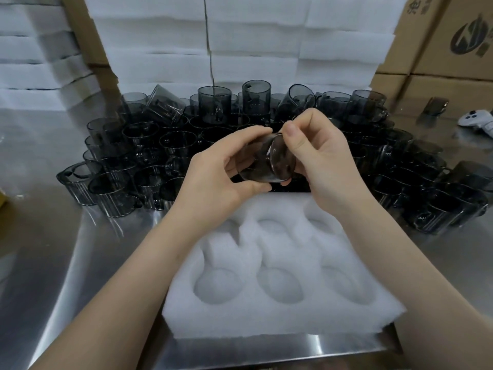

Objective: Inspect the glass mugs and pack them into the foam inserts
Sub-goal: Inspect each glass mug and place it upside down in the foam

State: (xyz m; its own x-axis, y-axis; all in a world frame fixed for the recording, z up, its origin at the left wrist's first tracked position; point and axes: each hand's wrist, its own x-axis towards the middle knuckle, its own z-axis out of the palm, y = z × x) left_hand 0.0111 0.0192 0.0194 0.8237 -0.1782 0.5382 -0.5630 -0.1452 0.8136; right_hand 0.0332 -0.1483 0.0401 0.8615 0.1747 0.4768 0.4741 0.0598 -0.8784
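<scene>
1. The foam insert (280,321) lies nearest the person on the steel table (66,263). All the cavities in view are empty, the front row (280,287) fully exposed and the back row partly hidden under the forearms.
2. Above the far edge of the insert, both hands hold one smoked glass mug (269,164) clear of the foam. It is tipped on its side with its base turned toward the camera.
3. The left hand (213,177) grasps the mug body, thumb below and fingers curled over the top.
4. The right hand (320,161) pinches the base edge between thumb and fingertips.
5. Step in hand, as judged: inspection. No mug has yet been packed into this insert.
6. The next move would call for righting the mug, aligning its handle with a cavity's side slot, and lowering it in without forcing the foam.
7. Beyond the hands, the unpacked mugs (149,145) stand crowded together, some stacked or leaning.
8. Farthest back are stacked foam sheets (266,49), cardboard boxes (453,36) and, at far right, a white controller (477,120).
</scene>
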